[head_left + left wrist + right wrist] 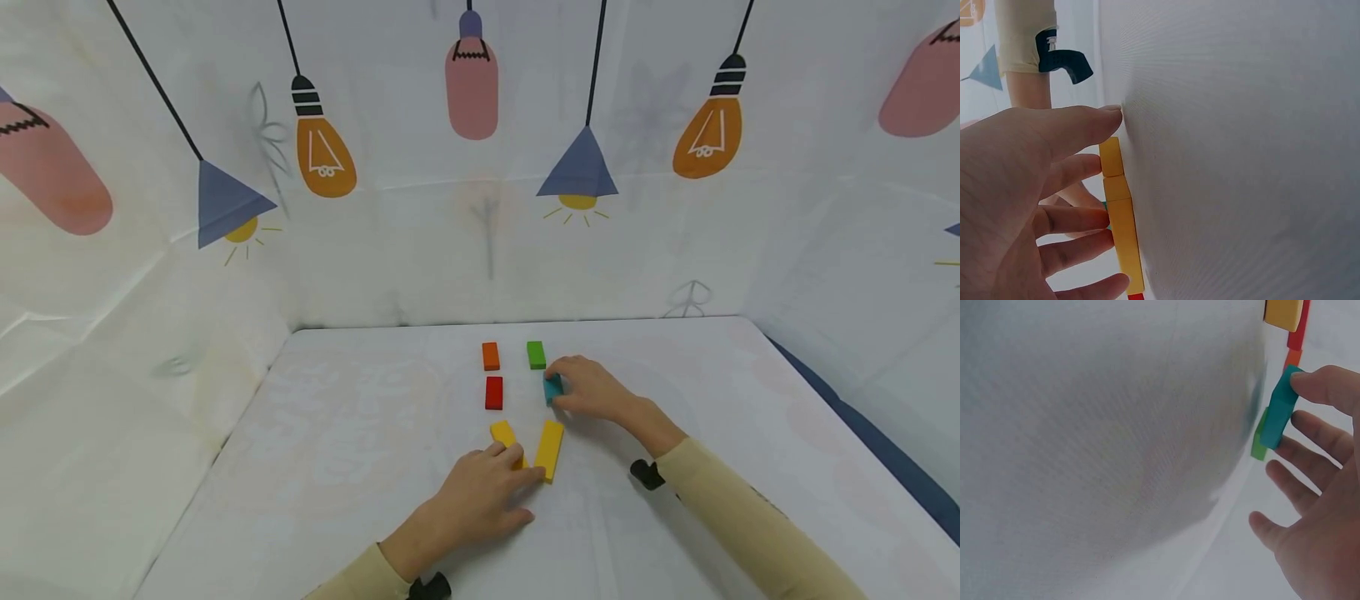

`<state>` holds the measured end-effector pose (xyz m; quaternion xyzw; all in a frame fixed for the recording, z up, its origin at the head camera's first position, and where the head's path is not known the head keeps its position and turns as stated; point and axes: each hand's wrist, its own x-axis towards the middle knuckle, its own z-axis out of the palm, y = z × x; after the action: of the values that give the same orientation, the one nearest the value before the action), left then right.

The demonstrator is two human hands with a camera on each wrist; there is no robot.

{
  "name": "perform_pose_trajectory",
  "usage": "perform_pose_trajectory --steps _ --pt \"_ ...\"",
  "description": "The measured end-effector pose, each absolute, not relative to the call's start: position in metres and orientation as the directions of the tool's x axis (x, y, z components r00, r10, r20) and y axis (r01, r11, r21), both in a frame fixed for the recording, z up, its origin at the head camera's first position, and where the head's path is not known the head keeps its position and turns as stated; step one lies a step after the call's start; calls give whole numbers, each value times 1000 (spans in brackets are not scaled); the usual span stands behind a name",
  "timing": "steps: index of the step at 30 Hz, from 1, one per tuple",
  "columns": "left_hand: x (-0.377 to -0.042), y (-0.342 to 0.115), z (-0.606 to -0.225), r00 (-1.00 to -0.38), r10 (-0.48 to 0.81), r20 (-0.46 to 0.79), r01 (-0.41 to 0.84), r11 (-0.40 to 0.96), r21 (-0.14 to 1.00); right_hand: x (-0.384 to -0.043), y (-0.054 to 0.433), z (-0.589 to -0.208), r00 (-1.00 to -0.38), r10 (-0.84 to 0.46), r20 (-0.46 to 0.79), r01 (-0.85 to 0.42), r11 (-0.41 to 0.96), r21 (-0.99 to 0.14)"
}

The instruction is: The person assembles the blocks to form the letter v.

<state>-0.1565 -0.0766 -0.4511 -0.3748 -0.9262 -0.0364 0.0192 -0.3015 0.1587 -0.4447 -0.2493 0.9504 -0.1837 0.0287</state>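
In the head view my right hand [596, 392] holds a teal block [552, 390] just in front of a green block [536, 355]. The right wrist view shows the thumb and fingers pinching the teal block [1280, 412] by its ends. My left hand [482, 493] lies low over the table, its fingertips at two yellow blocks. The left yellow block [502, 432] is partly hidden under those fingers; the right yellow block [550, 448] slants beside it. In the left wrist view, loosely spread fingers touch a yellow block [1124, 234], with the thumb apart.
Left of the teal and green blocks, an orange block [491, 356] and a red block [494, 392] stand in a column. All lie on a white-covered table [337, 433]. A white curtain [405, 242] with printed lamps and bulbs encloses the table's back and sides.
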Motion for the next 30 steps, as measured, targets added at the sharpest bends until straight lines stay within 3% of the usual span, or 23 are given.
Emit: perform_pose_trajectory --steps 30 --pt "-157 -75 -451 -705 703 87 708 705 39 -279 161 -437 -841 -537 63 -527 787 -322"
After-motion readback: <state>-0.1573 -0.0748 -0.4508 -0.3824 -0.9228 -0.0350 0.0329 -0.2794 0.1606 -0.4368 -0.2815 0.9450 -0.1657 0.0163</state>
